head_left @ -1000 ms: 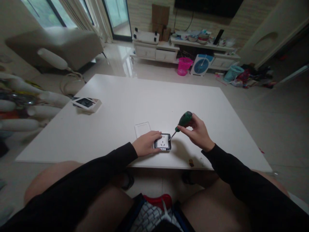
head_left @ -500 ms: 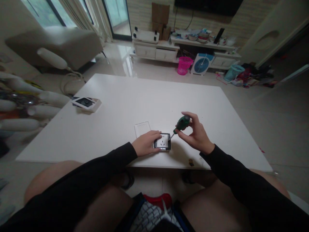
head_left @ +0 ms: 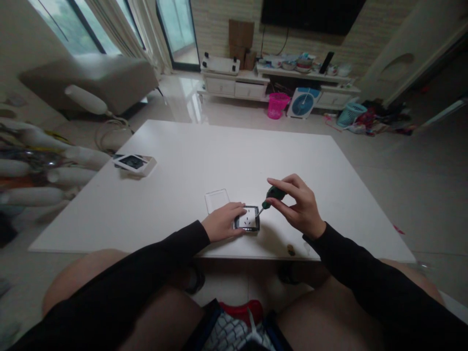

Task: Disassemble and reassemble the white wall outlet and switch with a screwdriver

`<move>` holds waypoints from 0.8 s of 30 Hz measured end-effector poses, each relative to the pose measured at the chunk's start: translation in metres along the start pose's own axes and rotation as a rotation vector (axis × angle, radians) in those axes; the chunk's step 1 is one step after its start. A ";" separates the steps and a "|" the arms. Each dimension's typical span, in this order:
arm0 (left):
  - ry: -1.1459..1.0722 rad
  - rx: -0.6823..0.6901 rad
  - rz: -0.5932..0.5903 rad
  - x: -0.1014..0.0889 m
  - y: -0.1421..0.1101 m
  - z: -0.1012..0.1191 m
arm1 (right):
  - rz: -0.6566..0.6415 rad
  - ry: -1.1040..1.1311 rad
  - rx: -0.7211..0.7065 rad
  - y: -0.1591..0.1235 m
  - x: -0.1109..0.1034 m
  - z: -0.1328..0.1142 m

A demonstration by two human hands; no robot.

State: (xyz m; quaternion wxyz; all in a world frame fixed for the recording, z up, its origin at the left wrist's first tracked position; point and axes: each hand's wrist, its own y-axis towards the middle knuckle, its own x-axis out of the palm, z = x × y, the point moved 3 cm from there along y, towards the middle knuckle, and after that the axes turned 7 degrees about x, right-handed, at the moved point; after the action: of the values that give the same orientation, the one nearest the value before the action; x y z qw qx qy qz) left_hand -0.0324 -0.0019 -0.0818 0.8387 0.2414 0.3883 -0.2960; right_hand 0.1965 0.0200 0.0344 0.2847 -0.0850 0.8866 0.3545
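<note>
A wall socket (head_left: 250,220) with a white face and dark border lies on the white table near its front edge. My left hand (head_left: 224,222) grips it from the left, fingers over its top edge and thumb at the lower side. In my right hand (head_left: 302,204) is a green-handled screwdriver (head_left: 275,194), held tilted between thumb and fingers. Its thin shaft slants down to the right edge of the socket; whether the tip sits on a screw is too small to tell. Behind my left hand lies a clear square frame (head_left: 216,200), partly covered by the hand.
On the white table (head_left: 234,151), a white box (head_left: 136,165) with a dark picture lies at the left. A small brownish item (head_left: 291,249) is by the front edge. Across the floor are a pink basket (head_left: 278,105), a blue fan (head_left: 304,103) and a low cabinet (head_left: 220,87).
My right hand has turned on the screwdriver handle, its fingers now reaching further over the top. The whole view has shifted slightly. My left hand keeps its hold on the socket.
</note>
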 end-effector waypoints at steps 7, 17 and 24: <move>-0.005 -0.021 -0.018 -0.001 0.001 0.002 | 0.017 0.207 0.160 -0.010 0.005 0.014; -0.021 -0.005 0.001 -0.001 0.000 -0.001 | 0.062 0.144 0.147 -0.008 0.000 0.015; -0.016 0.002 0.014 -0.001 0.000 -0.001 | -0.005 0.197 0.111 -0.011 0.004 0.012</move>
State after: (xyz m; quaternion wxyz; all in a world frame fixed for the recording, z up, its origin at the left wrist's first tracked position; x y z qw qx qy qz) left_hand -0.0336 -0.0011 -0.0814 0.8435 0.2427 0.3796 -0.2925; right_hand 0.2027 0.0207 0.0188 0.2016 -0.1059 0.9282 0.2943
